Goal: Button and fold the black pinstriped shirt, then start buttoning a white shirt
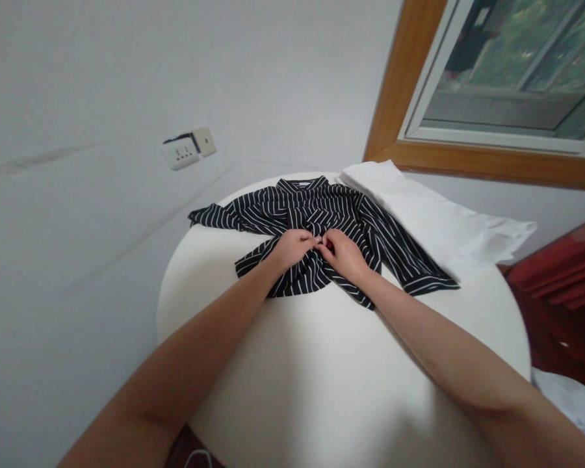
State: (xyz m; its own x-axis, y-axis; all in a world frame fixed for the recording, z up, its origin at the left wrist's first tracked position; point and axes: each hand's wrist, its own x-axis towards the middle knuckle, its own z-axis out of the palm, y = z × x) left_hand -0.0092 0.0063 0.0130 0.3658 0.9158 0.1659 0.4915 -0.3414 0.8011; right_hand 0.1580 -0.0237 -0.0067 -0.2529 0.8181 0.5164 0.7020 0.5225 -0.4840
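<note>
A black shirt with white stripes (258, 209) lies spread on a round white table, its collar toward the wall and its sleeves out to both sides. My left hand (296, 246) pinches the fabric at the shirt's front middle. Close beside it, my right hand (342, 252) is closed on the same front part, its fingertips nearly meeting those of the left. The cloth bunches into folds around both hands. Whatever small part sits between the fingertips is too small to make out.
The table (292, 377) has its far edge near the grey wall. A folded white cloth (419, 201) lies at the back right, touching the right sleeve. A wall socket (180, 153) is at left, a wood-framed window (400, 84) at right. Red fabric (565, 266) hangs beyond the right edge.
</note>
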